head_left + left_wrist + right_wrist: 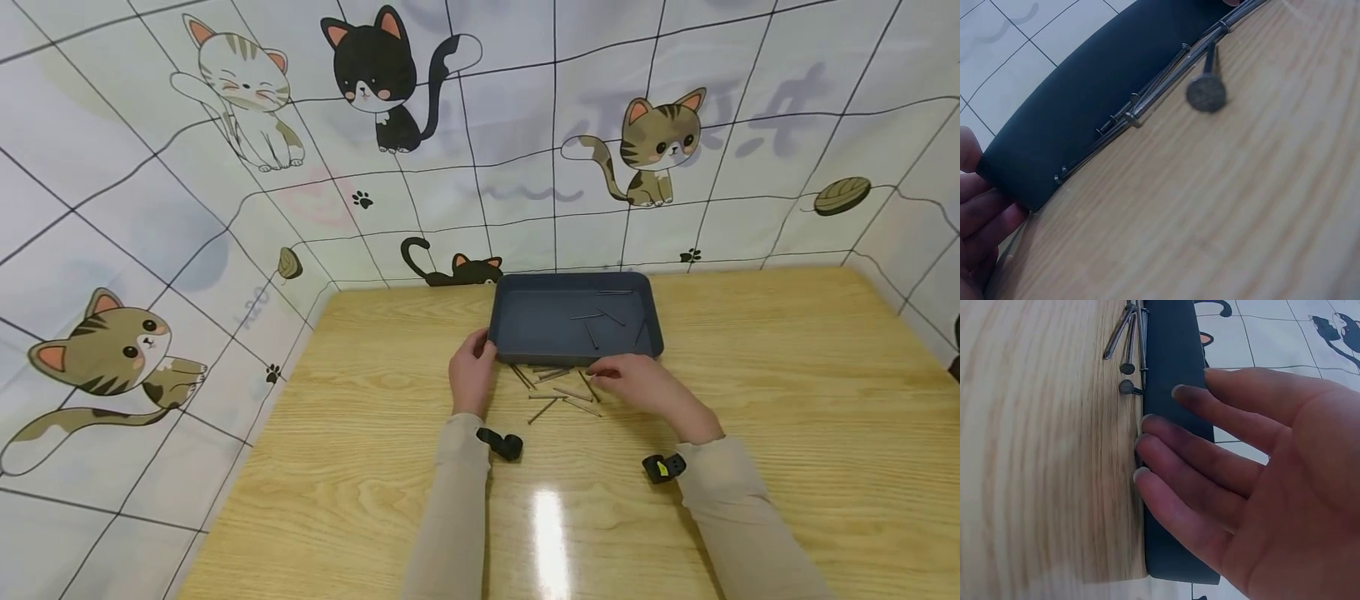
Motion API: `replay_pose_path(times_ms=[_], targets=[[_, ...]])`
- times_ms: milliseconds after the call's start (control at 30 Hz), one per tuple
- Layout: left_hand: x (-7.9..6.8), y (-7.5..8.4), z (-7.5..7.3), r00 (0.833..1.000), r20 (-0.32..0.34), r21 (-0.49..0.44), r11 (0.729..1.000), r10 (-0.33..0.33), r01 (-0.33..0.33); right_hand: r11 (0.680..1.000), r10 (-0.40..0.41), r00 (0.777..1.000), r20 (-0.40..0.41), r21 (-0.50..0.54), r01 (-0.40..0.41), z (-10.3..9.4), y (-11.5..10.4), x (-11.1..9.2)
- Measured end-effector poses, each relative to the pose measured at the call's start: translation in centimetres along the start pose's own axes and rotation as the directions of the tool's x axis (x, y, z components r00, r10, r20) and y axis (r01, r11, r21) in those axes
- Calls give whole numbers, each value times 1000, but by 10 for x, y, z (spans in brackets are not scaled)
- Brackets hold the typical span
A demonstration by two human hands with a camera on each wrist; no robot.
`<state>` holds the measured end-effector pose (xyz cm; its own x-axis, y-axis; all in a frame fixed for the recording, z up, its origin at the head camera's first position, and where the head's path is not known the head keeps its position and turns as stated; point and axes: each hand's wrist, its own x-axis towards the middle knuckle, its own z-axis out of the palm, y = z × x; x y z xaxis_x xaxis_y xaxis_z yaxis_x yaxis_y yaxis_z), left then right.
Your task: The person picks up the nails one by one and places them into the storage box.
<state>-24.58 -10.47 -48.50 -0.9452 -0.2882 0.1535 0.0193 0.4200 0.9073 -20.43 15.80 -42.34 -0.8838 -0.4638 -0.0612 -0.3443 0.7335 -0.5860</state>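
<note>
A shallow dark blue-grey tray [540, 325] holds several scattered nails [592, 337]. More nails [545, 397] lie loosely on the table in front of it, some close against its front wall. My left hand [472, 372] grips the tray's front left corner; in the left wrist view its fingers [988, 219] lie along that corner, the thumb above them. Near the front right part of the tray is my right hand [645, 385]. In the right wrist view its fingers [1191, 450] are spread and relaxed beside the front wall, with nothing between them.
The wooden table [360, 467] meets a cloth backdrop [517, 183] printed with cats and grid lines, behind and at both sides. The tray stands near the table's back edge. A dark object [956, 358] shows at the far right edge.
</note>
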Motion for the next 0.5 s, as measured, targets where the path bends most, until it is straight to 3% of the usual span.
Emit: replay_pose_path(times_ms=[200,500], targets=[[0,-1,0,1000,-3,2,1000,0,0,994,11,1000,8,-113,-10,9,-8,3],[-1,1,-1,1000,0,4,1000,-15,15,981,24,1000,16,-193,-20,19,-19,5]])
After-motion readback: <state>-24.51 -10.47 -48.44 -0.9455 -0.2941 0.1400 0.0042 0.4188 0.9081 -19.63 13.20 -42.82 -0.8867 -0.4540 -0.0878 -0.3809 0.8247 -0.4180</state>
